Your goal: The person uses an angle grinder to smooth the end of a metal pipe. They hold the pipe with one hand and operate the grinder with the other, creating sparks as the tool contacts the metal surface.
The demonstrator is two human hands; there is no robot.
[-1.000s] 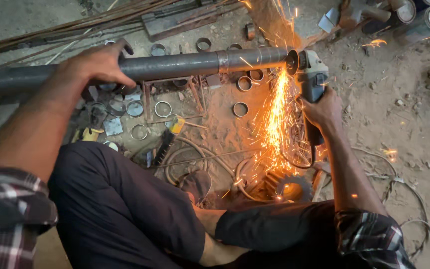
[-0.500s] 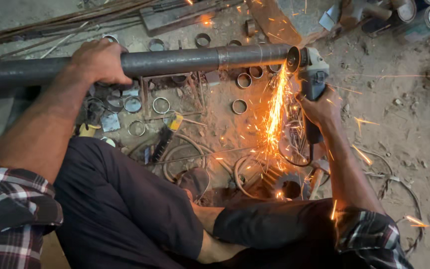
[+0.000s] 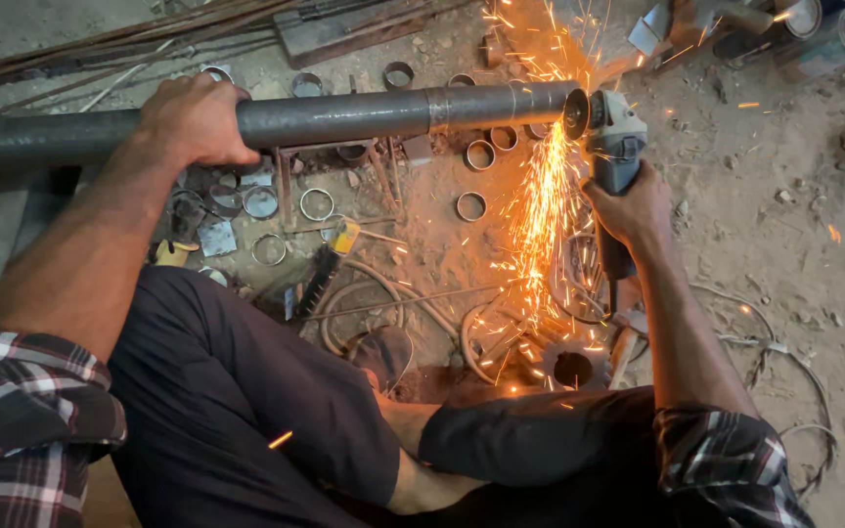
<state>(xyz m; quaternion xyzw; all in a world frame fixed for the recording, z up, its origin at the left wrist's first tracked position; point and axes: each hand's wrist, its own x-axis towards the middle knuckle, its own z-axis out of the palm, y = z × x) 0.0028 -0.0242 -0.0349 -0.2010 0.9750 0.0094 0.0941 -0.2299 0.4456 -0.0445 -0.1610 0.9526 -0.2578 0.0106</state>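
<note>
A dusty workshop floor (image 3: 794,254) shows in the head view, strewn with cut metal rings (image 3: 471,206), rods and wire. A long steel pipe (image 3: 364,115) lies crosswise, its long axis running left to right, raised on a small stand. The left hand (image 3: 193,122) is wrapped tight over the pipe near its middle. The right hand (image 3: 638,210), closed round a grinder (image 3: 613,142), is nearer the pipe's right end, where the disc meets it and sparks (image 3: 540,210) fall toward the dark trousers (image 3: 246,411).
</note>
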